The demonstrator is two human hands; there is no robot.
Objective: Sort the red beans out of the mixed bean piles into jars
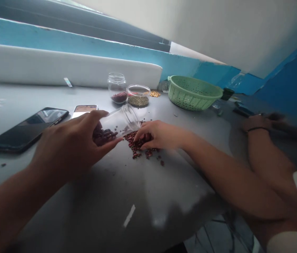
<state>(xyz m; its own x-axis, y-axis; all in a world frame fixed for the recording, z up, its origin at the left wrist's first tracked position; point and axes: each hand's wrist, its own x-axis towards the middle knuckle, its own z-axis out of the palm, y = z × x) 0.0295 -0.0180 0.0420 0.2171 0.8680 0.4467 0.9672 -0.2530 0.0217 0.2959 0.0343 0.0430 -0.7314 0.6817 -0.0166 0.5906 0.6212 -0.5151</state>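
Note:
My left hand (77,135) is wrapped round a clear jar (115,123) that lies tilted, its mouth facing right toward the pile. Dark red beans (103,136) rest in the lower part of the jar. Just beyond the mouth, a pile of small reddish beans (132,144) is spread on the grey table (96,203). My right hand (155,135) reaches into this pile from the right, thumb and fingers curled around some red beans. A few loose beans lie around its edge.
Behind stand an upright jar (117,89) of red beans, a round container (138,96) of green ones and a green basket (194,93). Two phones (26,130) lie left. Another person's hands (259,123) are at the right. A paper strip (129,215) lies in front.

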